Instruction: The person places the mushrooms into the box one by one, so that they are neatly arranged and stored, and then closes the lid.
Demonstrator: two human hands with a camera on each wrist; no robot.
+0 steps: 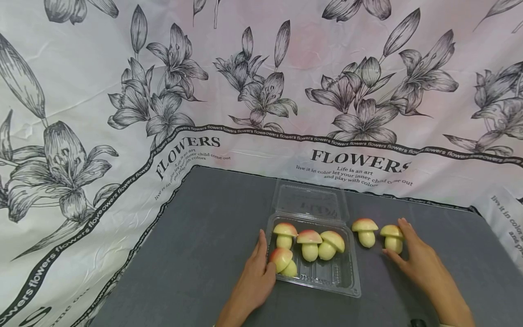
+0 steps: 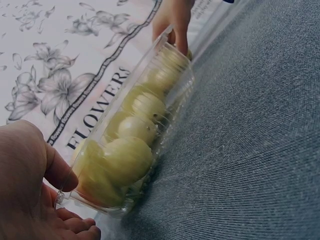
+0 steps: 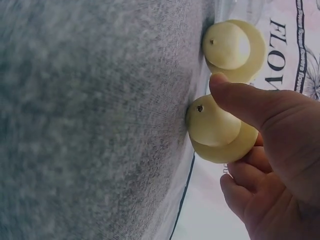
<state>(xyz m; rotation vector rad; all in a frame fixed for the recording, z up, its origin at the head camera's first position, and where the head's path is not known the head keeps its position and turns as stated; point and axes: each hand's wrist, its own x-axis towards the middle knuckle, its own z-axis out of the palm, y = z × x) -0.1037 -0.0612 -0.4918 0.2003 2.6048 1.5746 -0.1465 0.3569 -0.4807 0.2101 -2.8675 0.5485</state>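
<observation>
A clear plastic container holds several mushroom-shaped pieces, pale yellow-green with reddish caps. My left hand grips its left side, with the thumb at the rim in the left wrist view, where the hand is close up. To the right of the container, my right hand holds a mushroom-shaped piece between thumb and fingers. The right wrist view shows this piece low at the grey surface, with the hand's thumb at its near side. Another piece stands between it and the container.
The container's clear lid lies folded back behind it on the grey table. A white cloth with flower prints and lettering hangs behind and at the left. A small dark object shows at the bottom edge, near the right forearm.
</observation>
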